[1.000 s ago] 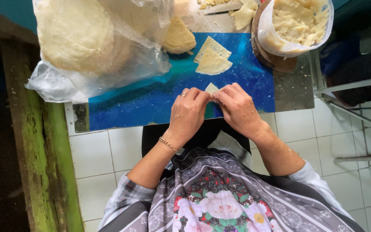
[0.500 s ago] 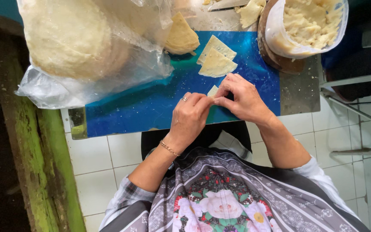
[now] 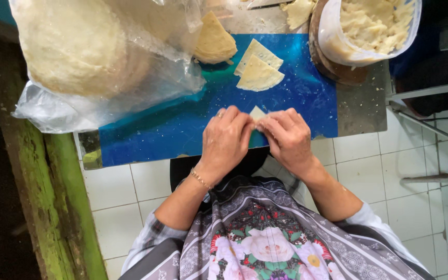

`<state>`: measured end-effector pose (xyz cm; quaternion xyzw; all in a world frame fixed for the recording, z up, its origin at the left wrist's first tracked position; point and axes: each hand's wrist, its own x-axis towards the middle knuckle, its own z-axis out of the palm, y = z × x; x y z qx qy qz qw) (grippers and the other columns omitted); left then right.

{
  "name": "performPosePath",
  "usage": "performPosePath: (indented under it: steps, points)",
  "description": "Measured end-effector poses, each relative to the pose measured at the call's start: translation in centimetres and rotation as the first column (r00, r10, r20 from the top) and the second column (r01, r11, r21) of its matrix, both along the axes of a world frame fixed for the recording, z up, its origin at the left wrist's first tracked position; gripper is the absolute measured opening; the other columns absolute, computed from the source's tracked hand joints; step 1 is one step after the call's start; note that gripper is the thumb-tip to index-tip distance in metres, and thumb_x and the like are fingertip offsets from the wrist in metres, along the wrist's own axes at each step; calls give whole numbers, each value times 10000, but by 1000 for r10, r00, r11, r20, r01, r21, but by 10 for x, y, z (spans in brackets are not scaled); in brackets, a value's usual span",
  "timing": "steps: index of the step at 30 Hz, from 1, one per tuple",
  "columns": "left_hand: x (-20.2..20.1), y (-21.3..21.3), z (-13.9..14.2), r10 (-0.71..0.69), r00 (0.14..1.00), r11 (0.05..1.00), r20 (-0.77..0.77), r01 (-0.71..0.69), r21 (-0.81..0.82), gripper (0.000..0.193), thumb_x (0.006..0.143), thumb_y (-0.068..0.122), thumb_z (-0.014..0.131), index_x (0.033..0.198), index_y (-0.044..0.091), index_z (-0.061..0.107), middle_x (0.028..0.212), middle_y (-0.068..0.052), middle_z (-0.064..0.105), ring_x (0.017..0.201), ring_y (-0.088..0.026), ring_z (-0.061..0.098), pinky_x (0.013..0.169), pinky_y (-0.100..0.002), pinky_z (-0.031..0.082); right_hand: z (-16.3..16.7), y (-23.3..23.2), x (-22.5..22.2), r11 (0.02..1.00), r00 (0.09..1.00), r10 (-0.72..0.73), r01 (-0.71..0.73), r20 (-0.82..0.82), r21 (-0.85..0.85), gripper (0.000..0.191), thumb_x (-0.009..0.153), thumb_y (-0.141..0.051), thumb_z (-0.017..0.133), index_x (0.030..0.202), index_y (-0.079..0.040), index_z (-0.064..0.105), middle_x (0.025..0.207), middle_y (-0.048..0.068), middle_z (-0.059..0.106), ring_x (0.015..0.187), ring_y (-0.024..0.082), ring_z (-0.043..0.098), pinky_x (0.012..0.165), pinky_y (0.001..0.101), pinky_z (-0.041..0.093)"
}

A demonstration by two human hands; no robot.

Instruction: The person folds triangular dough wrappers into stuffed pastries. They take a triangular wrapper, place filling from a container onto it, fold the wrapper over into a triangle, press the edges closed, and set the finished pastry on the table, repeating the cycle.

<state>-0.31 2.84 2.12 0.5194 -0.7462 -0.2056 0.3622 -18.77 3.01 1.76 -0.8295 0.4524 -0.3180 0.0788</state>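
While the head camera looked straight down, these items were noted, largest first.

Counter: a blue-topped counter point(image 3: 182, 124) stood over white floor tiles, with a green-stained wooden post at its left edge.
Bag of rounds: a clear plastic bag point(image 3: 130, 78) lay on the counter's upper left, holding a stack of pale flat dough rounds point(image 3: 73, 46).
Bowl: a plastic-lined bowl of pale filling point(image 3: 369, 23) sat on a dark round board at the upper right corner.
Cut pieces: one folded wedge point(image 3: 213, 41) rested against the bag; two triangular dough pieces point(image 3: 257, 70) overlapped just right of it, on the blue surface.
Left hand: the left hand point(image 3: 226, 137) was at the counter's near edge, a thin bracelet on the wrist, fingers curled narrow and pinched on a small dough piece point(image 3: 257, 112).
Right hand: the right hand point(image 3: 289, 137) met the left, fingers likewise closed on the same piece.
Small dough piece: held between both hands just above the near edge; only its pale tip showed above the fingers.
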Motion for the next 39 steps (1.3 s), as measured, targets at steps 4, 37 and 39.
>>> performPosePath:
  steps: [4, 37, 39]
  points:
    - [-1, 10, 8, 33, 999, 997, -39, -30, 74, 82, 834, 124, 743, 862, 106, 668, 837, -67, 611, 808, -291, 635, 716, -427, 501, 8, -1, -2, 984, 998, -13, 2, 60, 178, 106, 870, -82, 790, 923, -69, 699, 891, 74, 641, 831, 288, 581, 723, 395, 476]
    - [0, 8, -10, -126, 991, 969, 55, 135, -207, 164, 880, 57, 705, 1036, 85, 663, 977, -54, 619, 883, -260, 614, 751, -388, 495, 10, -2, -1, 976, 993, -106, 93, 59, 199, 74, 876, -80, 784, 929, -101, 737, 912, 49, 673, 861, 263, 612, 730, 383, 503]
    - [1, 8, -11, -130, 986, 962, 105, 151, -227, 224, 843, 13, 670, 1054, 90, 672, 975, -44, 617, 885, -244, 613, 747, -374, 489, 19, -6, -6, 979, 996, -84, 77, 29, 191, 66, 875, -78, 785, 929, -99, 753, 910, 61, 668, 856, 264, 603, 731, 380, 498]
